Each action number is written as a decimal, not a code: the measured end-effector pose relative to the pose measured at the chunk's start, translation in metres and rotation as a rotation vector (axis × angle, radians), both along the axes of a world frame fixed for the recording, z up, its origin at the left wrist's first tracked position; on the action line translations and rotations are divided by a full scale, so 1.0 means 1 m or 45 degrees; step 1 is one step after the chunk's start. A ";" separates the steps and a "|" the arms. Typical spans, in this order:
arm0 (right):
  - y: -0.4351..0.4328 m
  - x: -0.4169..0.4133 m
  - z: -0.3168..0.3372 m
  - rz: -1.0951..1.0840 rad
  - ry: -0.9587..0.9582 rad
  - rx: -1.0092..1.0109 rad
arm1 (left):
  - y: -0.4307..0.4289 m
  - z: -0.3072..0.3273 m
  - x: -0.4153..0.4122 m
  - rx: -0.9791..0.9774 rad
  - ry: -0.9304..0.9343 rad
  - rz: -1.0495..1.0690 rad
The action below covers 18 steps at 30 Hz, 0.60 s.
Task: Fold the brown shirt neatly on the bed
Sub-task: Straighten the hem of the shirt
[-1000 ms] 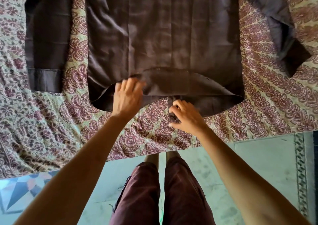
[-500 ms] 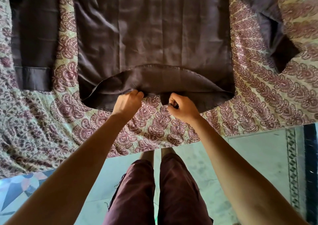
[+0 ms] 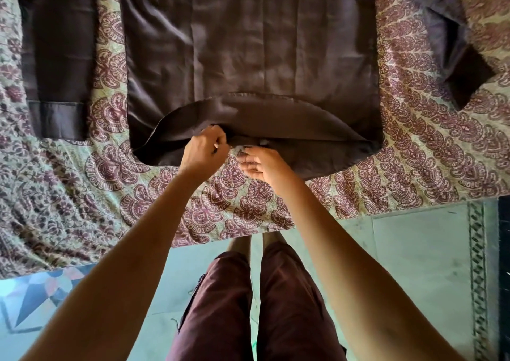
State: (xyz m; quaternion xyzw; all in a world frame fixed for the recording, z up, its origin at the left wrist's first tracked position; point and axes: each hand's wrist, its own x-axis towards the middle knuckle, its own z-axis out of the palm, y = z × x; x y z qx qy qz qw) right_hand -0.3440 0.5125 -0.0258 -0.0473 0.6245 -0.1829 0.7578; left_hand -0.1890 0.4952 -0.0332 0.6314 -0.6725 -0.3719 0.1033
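Note:
The brown shirt [image 3: 248,51] lies spread flat on the patterned bedspread [image 3: 414,153], its near edge turned over into a curved flap. One sleeve [image 3: 58,65] stretches out on the left, the other sleeve [image 3: 452,45] lies crumpled on the right. My left hand [image 3: 204,150] is closed on the flap's near edge, left of centre. My right hand [image 3: 262,163] lies just beside it at the shirt's edge, fingers curled against the cloth where a small white label shows; its grip is hard to make out.
The bed's near edge [image 3: 193,243] runs across the middle of the view. Below it are a pale tiled floor [image 3: 414,250] and my legs in maroon trousers [image 3: 248,305]. A dark patterned border [image 3: 477,264] runs along the floor at right.
My left hand went from lying flat on the flap to gripping its edge. My right hand slid left toward the middle, beside the left hand.

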 end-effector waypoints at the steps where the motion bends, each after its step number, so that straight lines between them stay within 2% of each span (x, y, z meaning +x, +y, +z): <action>1: -0.002 0.005 -0.001 -0.142 -0.036 0.048 | -0.001 0.000 0.001 0.048 0.105 0.065; 3: -0.005 0.014 -0.001 -0.459 -0.106 0.056 | -0.004 -0.001 0.003 0.112 0.218 0.152; 5: -0.001 0.018 -0.005 -0.623 -0.105 -0.071 | -0.006 0.000 0.005 0.155 0.272 0.211; 6: 0.002 0.018 -0.006 -0.593 -0.067 -0.136 | -0.007 0.000 0.006 0.159 0.273 0.212; 10: 0.013 0.017 -0.004 -0.089 0.207 -0.314 | -0.003 -0.003 0.014 0.100 0.145 0.042; 14: 0.027 0.005 -0.002 -0.049 0.496 -0.510 | 0.024 0.002 0.016 -0.164 -0.027 -0.205; 16: 0.035 0.000 -0.004 -0.002 0.499 -0.456 | 0.046 0.002 0.013 -0.349 -0.143 -0.368; 18: 0.044 -0.003 -0.004 0.046 0.434 -0.336 | 0.066 -0.002 0.006 -0.412 -0.248 -0.550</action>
